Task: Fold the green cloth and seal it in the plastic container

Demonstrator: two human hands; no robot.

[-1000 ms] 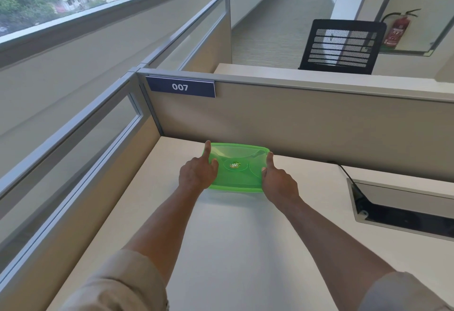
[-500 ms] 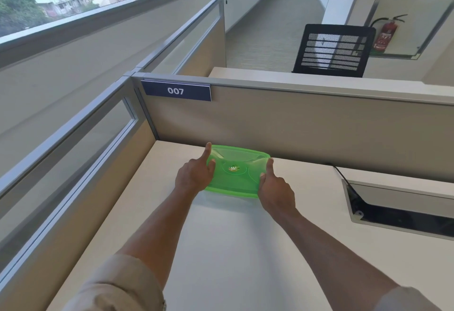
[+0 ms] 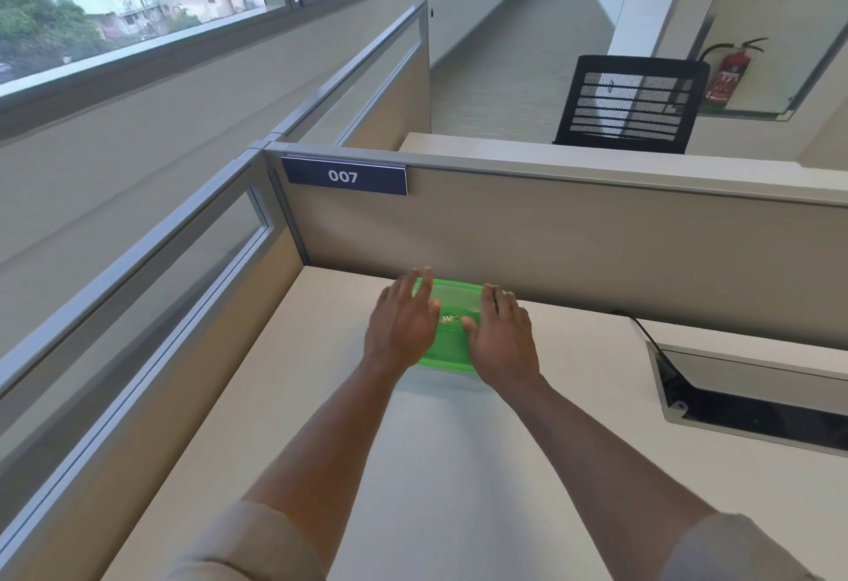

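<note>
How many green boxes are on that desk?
1. The green box sits at the desk's far edge against the partition, under both hands, left and right. None other shows.

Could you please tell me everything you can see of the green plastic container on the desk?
The green plastic container is a shallow, rounded-rectangular box of translucent bright green plastic, with its lid on and a small round label at the lid's centre. It sits flat on the white desk, at the far edge near the beige partition. The left hand and right hand lie spread, palms down, over its two ends, hiding them. The cloth cannot be made out through the lid.
</note>
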